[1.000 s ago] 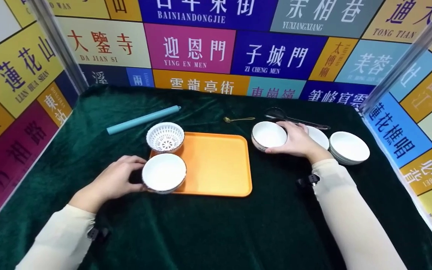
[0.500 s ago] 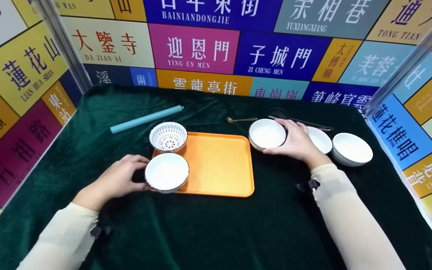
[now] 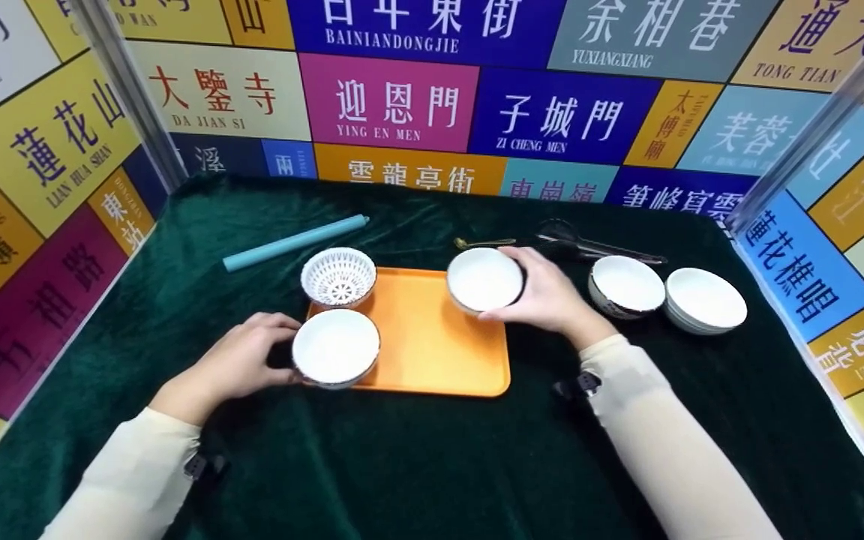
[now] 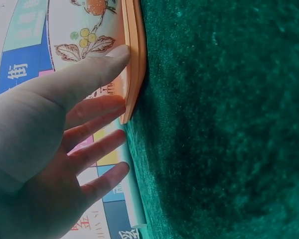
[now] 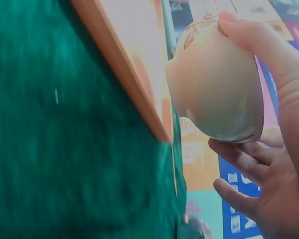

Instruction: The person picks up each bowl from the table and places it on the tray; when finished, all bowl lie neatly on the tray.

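In the head view my right hand (image 3: 544, 293) holds a white bowl (image 3: 483, 280) over the back right corner of the orange tray (image 3: 432, 352). The right wrist view shows this bowl (image 5: 214, 79) raised clear of the tray, thumb on one side and fingers on the other. A second white bowl (image 3: 335, 346) stands at the tray's front left, with a patterned bowl (image 3: 338, 278) behind it. Beside the front bowl is my left hand (image 3: 241, 360); in the left wrist view its thumb and index finger touch the tray's edge (image 4: 134, 59), the other fingers spread and fairly straight.
Two more bowl places stand right of the tray: a dark-patterned bowl (image 3: 625, 286) and a white bowl or stack (image 3: 705, 300). Behind lie a small gold spoon (image 3: 484, 243), a dark long-handled utensil (image 3: 604, 246) and a teal stick (image 3: 295, 243). Dark green cloth (image 3: 432, 465) covers the table.
My right hand has carried its bowl leftward from beside the tray to over its right part. The dark-patterned bowl at right has come into fuller view. My left hand stays in place.
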Motion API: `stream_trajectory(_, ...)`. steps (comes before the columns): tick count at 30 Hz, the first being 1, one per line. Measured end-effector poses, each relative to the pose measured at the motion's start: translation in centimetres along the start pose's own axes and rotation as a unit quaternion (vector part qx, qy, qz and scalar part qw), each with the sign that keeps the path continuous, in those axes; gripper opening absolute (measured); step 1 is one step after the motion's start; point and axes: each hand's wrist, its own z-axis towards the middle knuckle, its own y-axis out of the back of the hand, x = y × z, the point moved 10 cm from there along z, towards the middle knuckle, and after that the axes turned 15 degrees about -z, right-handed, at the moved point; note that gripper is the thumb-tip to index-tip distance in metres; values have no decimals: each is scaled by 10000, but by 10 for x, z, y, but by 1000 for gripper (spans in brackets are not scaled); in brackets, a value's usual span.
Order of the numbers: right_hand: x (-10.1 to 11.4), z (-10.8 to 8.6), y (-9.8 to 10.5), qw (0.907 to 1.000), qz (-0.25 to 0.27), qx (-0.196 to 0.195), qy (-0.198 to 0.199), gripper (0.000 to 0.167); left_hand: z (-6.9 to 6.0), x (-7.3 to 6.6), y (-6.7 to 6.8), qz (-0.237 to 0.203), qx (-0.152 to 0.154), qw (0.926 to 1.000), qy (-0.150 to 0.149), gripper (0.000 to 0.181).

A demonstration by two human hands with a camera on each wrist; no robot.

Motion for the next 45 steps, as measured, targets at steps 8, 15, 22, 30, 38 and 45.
stream_trajectory(8,38,7,-21,9987,379,160,304,116,5,-3,0,50,12,10000,-52,53)
stream_trajectory(15,69,8,-44,9958,513,514,552,118,6,-7,1,55,-63,9998,-198,51)
stream_trajectory(22,87,8,-56,9933,664,808,501,120,7,-8,1,44,-59,9998,-175,51)
stream_trajectory(30,97,7,-64,9908,799,934,564,116,2,-5,1,9,-8,10000,-15,52)
stream_trajectory(38,96,4,-65,9903,522,1130,617,123,1,-3,2,26,29,10000,85,52)
stream_trajectory(45,79,-5,-49,9909,345,926,909,114,1,0,0,78,79,9998,139,52)
